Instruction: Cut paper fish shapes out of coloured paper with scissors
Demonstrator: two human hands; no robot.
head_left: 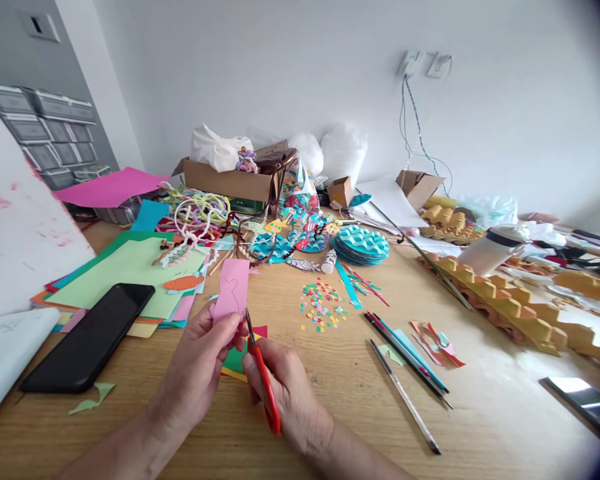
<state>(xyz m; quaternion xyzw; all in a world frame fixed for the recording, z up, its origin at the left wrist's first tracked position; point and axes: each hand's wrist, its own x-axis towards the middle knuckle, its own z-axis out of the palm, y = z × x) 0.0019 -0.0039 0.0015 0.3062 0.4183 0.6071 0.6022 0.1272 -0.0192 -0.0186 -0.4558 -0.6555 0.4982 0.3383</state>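
Observation:
Between the thumb and fingers of my left hand (195, 363) is a piece of pink paper (233, 283), held upright, with a fish-like outline drawn on it. My right hand (285, 380) grips red-handled scissors (265, 383). Their dark blades point up and touch or nearly touch the lower right edge of the paper; how far apart the blades are I cannot tell. Beneath my hands lie green, red and yellow paper pieces (236, 360), partly hidden. An orange paper fish (184, 284) rests on the light green sheets (115, 280) to the left.
A black phone (93, 337) lies at the left. Right of my hands are confetti dots (323, 303), a clear pen (405, 397), pencils (410, 353) and orange scraps (437, 343). Farther back stand stacked blue wavy discs (361, 245) and a cardboard box (230, 180). Egg cartons (495, 293) line the right.

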